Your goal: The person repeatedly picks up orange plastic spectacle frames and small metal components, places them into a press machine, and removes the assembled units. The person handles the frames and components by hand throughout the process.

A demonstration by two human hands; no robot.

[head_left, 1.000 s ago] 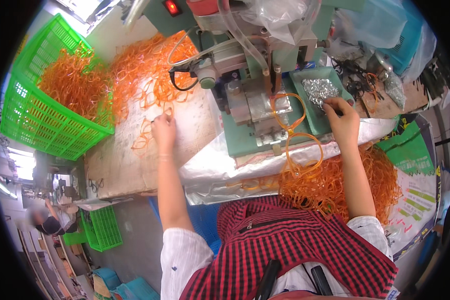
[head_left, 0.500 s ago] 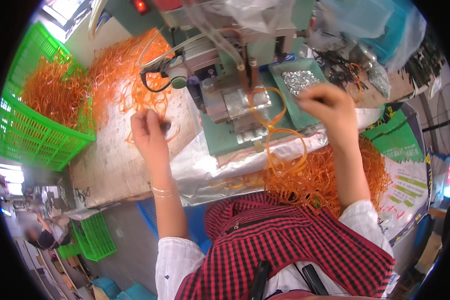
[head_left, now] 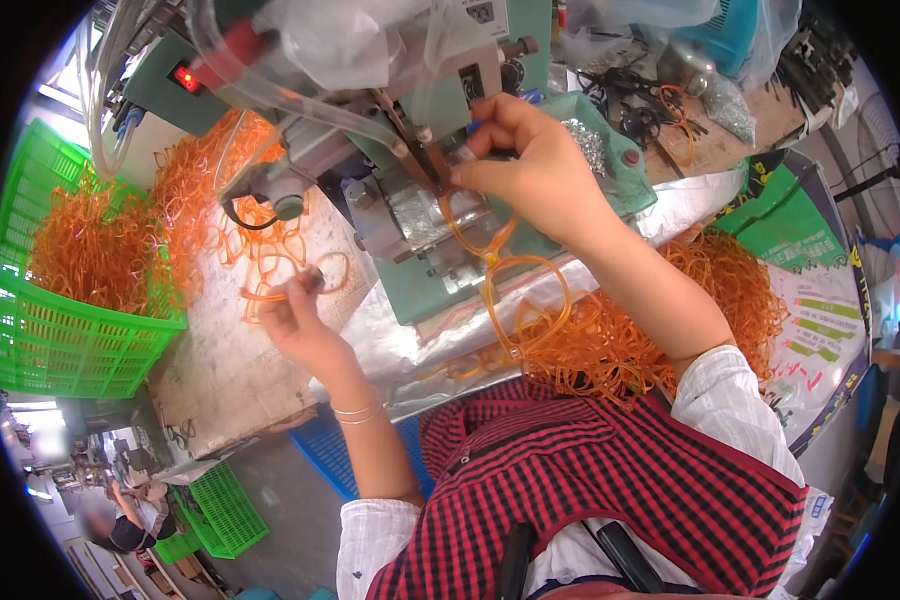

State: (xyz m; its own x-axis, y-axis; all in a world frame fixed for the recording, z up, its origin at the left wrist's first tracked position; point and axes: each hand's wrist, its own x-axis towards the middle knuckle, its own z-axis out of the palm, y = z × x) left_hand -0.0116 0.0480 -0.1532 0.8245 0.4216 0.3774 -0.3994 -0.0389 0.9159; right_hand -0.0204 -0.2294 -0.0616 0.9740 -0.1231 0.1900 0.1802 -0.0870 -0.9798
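Note:
My right hand (head_left: 540, 165) reaches to the machine's metal jaws (head_left: 430, 165), thumb and fingers pinched together; whatever small piece is between them is too small to make out. From those jaws hangs an orange eyeglass frame (head_left: 490, 258), one rim under my right hand and the other rim lower, toward me. Over the tabletop on the left, my left hand (head_left: 295, 318) has its fingers closed on another orange glasses frame (head_left: 332, 283). A small dark piece (head_left: 312, 278) shows at those fingertips; its kind is unclear.
The green machine (head_left: 410, 295) stands in the middle, beside a green tray (head_left: 630, 185) of small silvery parts (head_left: 587, 145). Orange frames fill a green basket (head_left: 80, 345) at left and heap (head_left: 610, 345) before me. Foil (head_left: 400, 370) covers the table edge. Another person (head_left: 135, 525) is far left.
My right hand has moved left and away from me, from beside the parts tray to the machine's jaws. My left hand has shifted slightly toward me. The whole view has tilted.

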